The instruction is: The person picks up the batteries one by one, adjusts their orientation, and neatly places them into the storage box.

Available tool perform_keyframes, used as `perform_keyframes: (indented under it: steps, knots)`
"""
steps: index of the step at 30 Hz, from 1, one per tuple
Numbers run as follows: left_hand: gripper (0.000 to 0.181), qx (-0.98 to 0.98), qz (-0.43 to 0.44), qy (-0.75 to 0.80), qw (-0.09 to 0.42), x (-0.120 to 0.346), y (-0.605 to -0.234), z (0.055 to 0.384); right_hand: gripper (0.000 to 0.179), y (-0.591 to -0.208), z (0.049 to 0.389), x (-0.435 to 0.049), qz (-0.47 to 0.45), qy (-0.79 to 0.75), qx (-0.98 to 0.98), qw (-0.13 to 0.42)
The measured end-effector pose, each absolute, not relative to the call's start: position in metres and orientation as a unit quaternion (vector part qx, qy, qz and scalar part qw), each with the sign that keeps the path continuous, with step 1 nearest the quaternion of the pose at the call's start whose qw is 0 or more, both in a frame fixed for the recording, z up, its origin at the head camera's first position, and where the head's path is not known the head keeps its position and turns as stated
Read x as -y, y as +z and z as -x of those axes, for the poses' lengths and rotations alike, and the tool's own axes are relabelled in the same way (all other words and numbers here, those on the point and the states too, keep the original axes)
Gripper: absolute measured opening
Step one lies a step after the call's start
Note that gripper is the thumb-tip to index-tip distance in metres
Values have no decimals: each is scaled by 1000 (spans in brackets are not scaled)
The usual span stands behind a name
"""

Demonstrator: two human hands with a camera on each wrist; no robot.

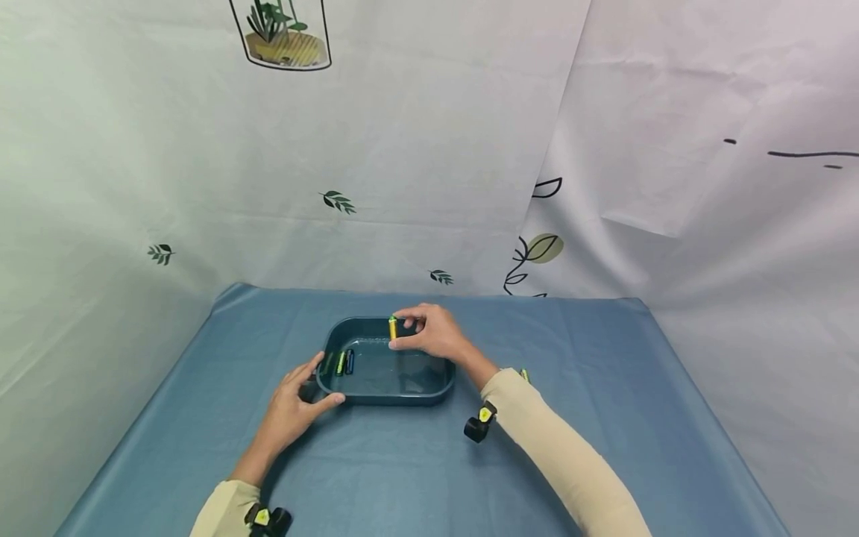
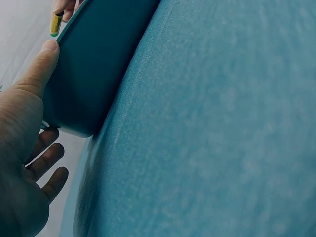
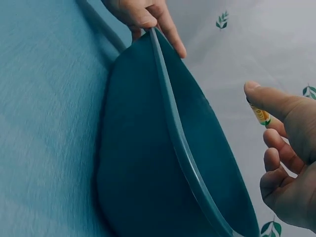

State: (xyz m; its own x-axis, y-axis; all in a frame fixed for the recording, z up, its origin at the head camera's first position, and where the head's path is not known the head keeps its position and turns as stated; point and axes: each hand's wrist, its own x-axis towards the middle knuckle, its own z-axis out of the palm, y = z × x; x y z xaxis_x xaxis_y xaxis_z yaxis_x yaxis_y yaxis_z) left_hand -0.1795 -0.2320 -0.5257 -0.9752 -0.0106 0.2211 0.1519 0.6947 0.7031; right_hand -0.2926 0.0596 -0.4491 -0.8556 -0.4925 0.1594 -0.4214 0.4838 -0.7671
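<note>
The chief risk, as I judge it, sits in the narrow pinch at the upper middle of the head view: the right hand (image 1: 432,332) has the yellow battery (image 1: 393,329) only between thumb and forefinger, so a smooth casing turning between those fingertips could let it drop and roll across the floor of the tray (image 1: 385,400). If it came down on the tray's left side, it could knock the green battery (image 1: 341,363) and the dark blue battery (image 1: 350,362), which lie side by side there and might roll apart. A push from the left hand (image 1: 291,410) could also slide the tray over the cloth-covered worktop (image 1: 376,470). That hand is spread wide around the tray's left end, thumb on the near rim and fingers along the far part of that end, touching without clenching. The right hand's thumb and forefinger are closed on the yellow battery, its other fingers loosely bent. This battery stands nearly upright at the right fingertips, green end up, over the back half of the tray, to the upper right of the left hand and well apart from it. Right of centre, a green object (image 1: 525,375) shows beyond the right sleeve (image 1: 557,451), mostly hidden.
</note>
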Motion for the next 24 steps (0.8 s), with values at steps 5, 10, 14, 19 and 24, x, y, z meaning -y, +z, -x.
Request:
perform_keyframes:
  steps: [5, 10, 14, 19, 24]
  knots:
    - [93, 915, 35, -389, 101, 232, -526, 180, 53, -452, 293, -50, 269, -439, -856, 47]
    - [93, 914, 32, -392, 97, 232, -525, 180, 52, -455, 295, -41, 267, -444, -854, 55]
    - [94, 915, 31, -391, 93, 231, -525, 180, 52, -459, 297, -35, 261, -455, -849, 65]
    - [94, 916, 31, -389, 94, 231, -525, 181, 52, -461, 297, -28, 257, -466, -844, 76]
    - [94, 915, 32, -390, 95, 231, -525, 181, 51, -464, 296, -19, 254, -471, -841, 82]
